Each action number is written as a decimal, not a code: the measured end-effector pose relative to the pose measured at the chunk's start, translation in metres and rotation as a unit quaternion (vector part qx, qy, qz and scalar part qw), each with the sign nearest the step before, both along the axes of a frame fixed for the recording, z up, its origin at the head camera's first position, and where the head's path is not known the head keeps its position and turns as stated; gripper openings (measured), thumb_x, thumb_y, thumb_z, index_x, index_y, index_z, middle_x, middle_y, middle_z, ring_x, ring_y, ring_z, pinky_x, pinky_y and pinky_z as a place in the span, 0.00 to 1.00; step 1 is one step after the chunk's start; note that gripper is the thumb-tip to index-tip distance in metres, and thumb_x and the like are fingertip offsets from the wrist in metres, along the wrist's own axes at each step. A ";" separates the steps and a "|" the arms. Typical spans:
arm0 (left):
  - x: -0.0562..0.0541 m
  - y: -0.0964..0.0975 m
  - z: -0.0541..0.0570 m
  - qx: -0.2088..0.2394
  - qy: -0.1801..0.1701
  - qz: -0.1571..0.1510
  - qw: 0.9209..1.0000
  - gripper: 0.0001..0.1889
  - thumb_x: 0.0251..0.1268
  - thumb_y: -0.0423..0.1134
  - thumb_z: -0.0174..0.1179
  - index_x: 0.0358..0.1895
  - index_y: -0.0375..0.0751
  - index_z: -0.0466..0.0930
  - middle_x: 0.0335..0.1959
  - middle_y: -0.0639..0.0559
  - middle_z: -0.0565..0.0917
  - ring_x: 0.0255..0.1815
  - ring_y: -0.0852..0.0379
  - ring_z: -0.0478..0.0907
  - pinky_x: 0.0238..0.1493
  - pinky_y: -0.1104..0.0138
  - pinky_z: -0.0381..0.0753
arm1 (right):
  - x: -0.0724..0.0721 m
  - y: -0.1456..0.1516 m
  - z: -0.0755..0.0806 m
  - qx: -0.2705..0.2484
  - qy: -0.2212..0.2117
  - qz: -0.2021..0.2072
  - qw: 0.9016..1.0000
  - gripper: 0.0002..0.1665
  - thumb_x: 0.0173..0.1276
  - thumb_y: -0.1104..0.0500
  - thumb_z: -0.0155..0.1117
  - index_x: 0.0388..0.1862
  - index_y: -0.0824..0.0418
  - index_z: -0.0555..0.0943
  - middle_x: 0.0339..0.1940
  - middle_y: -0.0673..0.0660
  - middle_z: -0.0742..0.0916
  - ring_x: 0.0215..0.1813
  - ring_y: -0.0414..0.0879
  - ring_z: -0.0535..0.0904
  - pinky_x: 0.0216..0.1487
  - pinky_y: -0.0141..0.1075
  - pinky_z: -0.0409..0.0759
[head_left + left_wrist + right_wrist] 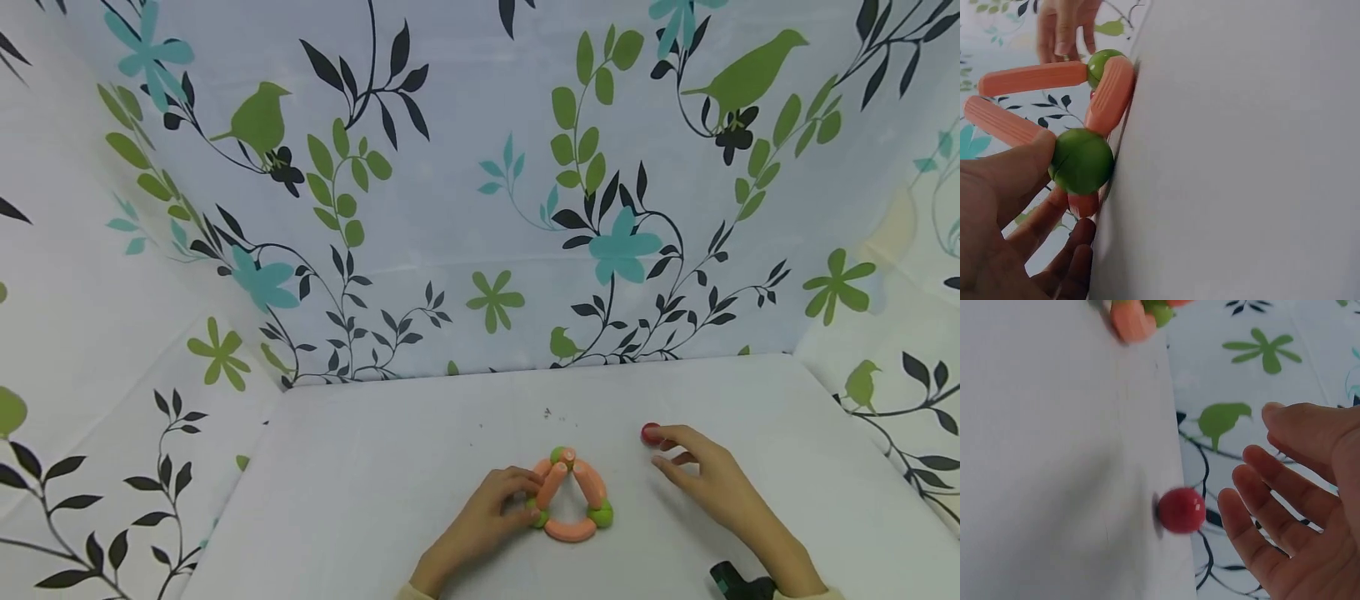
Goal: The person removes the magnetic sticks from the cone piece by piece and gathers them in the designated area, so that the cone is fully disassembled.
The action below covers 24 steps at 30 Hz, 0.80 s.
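Note:
A toy frame of orange rods (591, 485) joined by green balls (602, 514) stands on the white table, its upright rods leaning together at the top. My left hand (487, 512) holds its left corner, thumb and fingers around the green ball (1082, 161) and the rod ends there. To the right of the frame a red ball (1182, 510) lies on the table. Beside it hovers my right hand (708, 475), fingers loosely bent and spread. In the right wrist view a gap shows between those fingertips and the red ball.
The white table (360, 483) ends at a back edge against a hanging cloth (450, 208) printed with leaves, birds and flowers. Similar cloth hangs at both sides. A black object (738, 581) is by my right wrist. Small dark marks (547, 413) dot the tabletop behind the frame.

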State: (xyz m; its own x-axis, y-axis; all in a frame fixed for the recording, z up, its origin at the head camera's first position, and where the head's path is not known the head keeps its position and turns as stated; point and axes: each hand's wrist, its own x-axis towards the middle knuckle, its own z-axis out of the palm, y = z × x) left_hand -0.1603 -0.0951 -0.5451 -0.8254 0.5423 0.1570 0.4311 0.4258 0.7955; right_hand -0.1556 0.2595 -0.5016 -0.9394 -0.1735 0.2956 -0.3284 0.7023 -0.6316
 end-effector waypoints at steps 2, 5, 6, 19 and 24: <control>0.001 -0.001 0.002 -0.018 0.008 -0.006 1.000 0.12 0.68 0.50 0.69 0.52 0.57 0.86 0.57 0.61 0.85 0.55 0.61 0.73 0.59 0.67 0.72 | 0.007 -0.006 0.000 -0.018 0.010 0.007 1.000 0.23 0.68 0.63 0.74 0.61 0.54 0.83 0.55 0.51 0.89 0.51 0.40 0.82 0.47 0.29 0.86; 0.002 -0.002 0.005 -0.051 0.035 -0.006 0.998 0.12 0.66 0.51 0.71 0.50 0.57 0.86 0.53 0.62 0.85 0.48 0.62 0.71 0.52 0.68 0.69 | 0.015 -0.017 0.000 -0.048 0.020 0.034 0.998 0.22 0.69 0.63 0.73 0.60 0.48 0.83 0.53 0.49 0.89 0.50 0.34 0.82 0.48 0.28 0.85; 0.003 -0.002 0.006 -0.062 0.042 -0.003 0.997 0.13 0.65 0.52 0.71 0.50 0.57 0.87 0.52 0.63 0.85 0.47 0.63 0.71 0.50 0.68 0.67 | 0.018 -0.020 0.001 -0.058 0.023 0.045 0.997 0.22 0.69 0.63 0.72 0.60 0.47 0.82 0.53 0.49 0.89 0.49 0.34 0.82 0.48 0.28 0.85; 0.015 0.007 0.017 -0.153 0.117 0.047 0.980 0.17 0.60 0.59 0.71 0.49 0.60 0.88 0.45 0.66 0.83 0.46 0.66 0.69 0.45 0.69 0.62 | 0.033 -0.047 -0.012 -0.136 -0.016 0.171 0.976 0.16 0.75 0.63 0.67 0.59 0.52 0.84 0.51 0.52 0.91 0.50 0.40 0.86 0.49 0.31 0.86; 0.018 0.014 0.016 -0.171 0.177 0.040 0.968 0.17 0.58 0.60 0.71 0.45 0.58 0.87 0.37 0.63 0.78 0.44 0.65 0.68 0.46 0.70 0.64 | 0.034 -0.055 -0.017 -0.146 -0.035 0.208 0.967 0.16 0.75 0.62 0.66 0.60 0.56 0.83 0.55 0.56 0.90 0.55 0.44 0.87 0.52 0.33 0.86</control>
